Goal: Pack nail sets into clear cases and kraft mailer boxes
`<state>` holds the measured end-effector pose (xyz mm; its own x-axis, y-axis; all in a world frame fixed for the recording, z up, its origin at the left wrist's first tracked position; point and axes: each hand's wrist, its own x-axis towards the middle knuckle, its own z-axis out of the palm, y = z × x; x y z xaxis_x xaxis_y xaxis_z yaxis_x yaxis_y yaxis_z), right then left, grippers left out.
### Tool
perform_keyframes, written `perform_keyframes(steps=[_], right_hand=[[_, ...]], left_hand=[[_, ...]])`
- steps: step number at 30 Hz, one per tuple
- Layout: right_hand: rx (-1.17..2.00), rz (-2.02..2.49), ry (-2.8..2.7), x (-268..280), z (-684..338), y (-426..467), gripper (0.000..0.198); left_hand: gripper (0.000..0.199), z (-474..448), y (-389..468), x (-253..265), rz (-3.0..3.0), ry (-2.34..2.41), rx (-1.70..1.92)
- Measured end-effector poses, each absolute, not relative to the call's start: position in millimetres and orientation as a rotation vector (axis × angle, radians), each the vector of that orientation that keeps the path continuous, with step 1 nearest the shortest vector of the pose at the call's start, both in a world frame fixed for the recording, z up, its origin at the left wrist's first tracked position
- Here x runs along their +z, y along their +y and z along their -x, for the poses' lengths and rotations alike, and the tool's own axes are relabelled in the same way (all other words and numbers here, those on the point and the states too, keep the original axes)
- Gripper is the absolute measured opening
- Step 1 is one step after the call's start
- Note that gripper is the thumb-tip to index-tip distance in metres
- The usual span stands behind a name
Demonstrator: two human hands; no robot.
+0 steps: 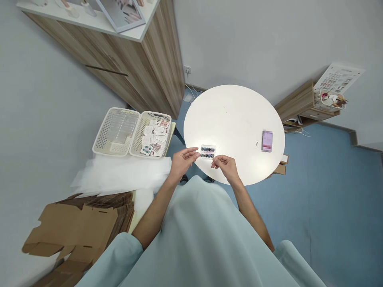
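A small clear tray [208, 151] with two rows of dark, shiny pieces, which look like press-on nails, lies near the front edge of the round white table [233, 107]. At the tray's left edge is my left hand [182, 162], index finger stretched out and thumb apart from it. I cannot tell whether its fingertips touch the tray. My right hand [226, 165] is closed in a pinch at the lower right corner of the tray. What its fingertips hold, if anything, is too small to make out.
A purple package [267, 141] sits on the table's right side. To the left, one white basket [103, 131] holds clear plastic trays; another [137, 137] holds printed cards. White sheeting [125, 171] and flattened cardboard boxes [80, 223] lie below them. A wooden cabinet [158, 59] stands behind.
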<state>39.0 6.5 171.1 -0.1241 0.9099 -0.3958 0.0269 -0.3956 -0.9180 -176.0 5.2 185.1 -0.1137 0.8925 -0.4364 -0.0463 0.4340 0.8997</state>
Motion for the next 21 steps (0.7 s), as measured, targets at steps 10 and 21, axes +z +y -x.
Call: perform_keyframes(steps=[10, 21], right_hand=[[1.637, 1.422, -1.07, 171.0, -43.6, 9.7, 0.043], [1.576, 1.46, -1.172, 169.1, -54.1, 34.2, 0.043]], left_hand=[[0.063, 169.2, 7.0, 180.2, -0.788, 1.403, 0.925], [0.058, 175.6, 8.2, 167.3, -0.88, 1.406, 0.889]])
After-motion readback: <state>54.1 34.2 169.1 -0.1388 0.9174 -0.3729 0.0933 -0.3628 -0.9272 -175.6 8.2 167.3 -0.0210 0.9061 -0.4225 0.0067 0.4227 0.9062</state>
